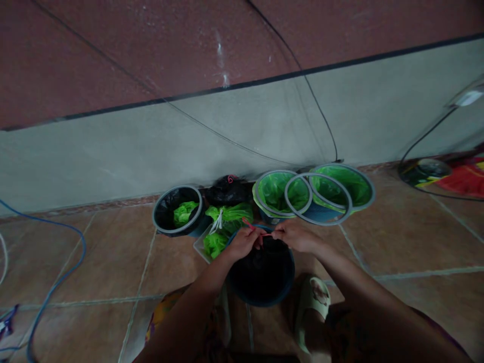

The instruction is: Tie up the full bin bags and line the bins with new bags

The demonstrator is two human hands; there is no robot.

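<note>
Between my feet stands a dark blue bin [260, 304] with a black plastic bag [273, 246] in it. Over its far rim, my left hand [245, 243] is closed on a red drawstring [247, 223] at the bag's top. My right hand [294, 234] pinches the same red string just to the right, and a short length stretches between the two hands. Deep shadow hides the lower part of the bag. Beyond my left hand, a tied green bag [234, 214] with a white string lies against a clear tray [201, 247].
Along the wall are a black-lined bin [177, 188], a tied black bag [227, 191] and two green-lined bins [278, 194] [346, 184]. A loose grey ring [328, 223] leans across those two. A blue cable [81, 252] runs over the tiles at left; my slippers [319, 292] flank the bin.
</note>
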